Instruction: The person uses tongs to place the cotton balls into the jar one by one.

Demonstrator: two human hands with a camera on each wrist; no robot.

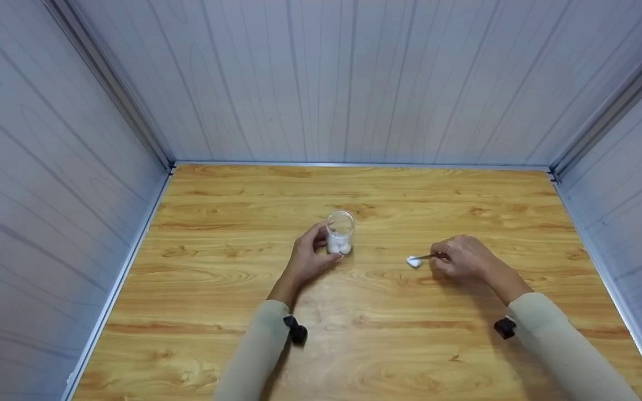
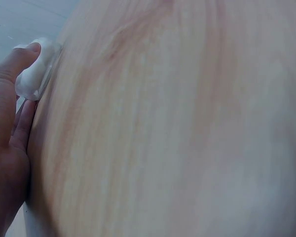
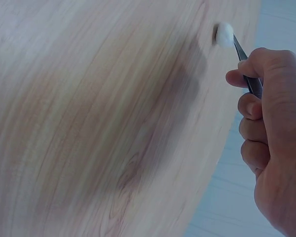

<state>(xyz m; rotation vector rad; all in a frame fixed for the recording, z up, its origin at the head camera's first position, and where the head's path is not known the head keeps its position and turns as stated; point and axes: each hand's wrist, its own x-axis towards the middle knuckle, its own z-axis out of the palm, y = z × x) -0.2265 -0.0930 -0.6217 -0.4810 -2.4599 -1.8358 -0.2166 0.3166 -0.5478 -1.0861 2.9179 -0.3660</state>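
A clear glass jar (image 1: 340, 225) stands on the wooden table with several white cotton balls (image 1: 339, 245) in its lower part. My left hand (image 1: 310, 256) holds the jar from the left side, thumb near its base; the left wrist view shows the thumb across the cotton-filled glass (image 2: 37, 74). To the right, my right hand (image 1: 463, 257) grips dark metal tweezers (image 3: 247, 74) between thumb and curled fingers. Their tips are at a single white cotton ball (image 1: 414, 262), which sits close over the tabletop in the head view.
The wood-grain table (image 1: 365, 356) is bounded by pale panels at the back (image 1: 321, 83), left (image 1: 37, 195) and right (image 1: 627, 184), with metal edging along them. Black wrist mounts (image 1: 297, 331) sit at both sleeves.
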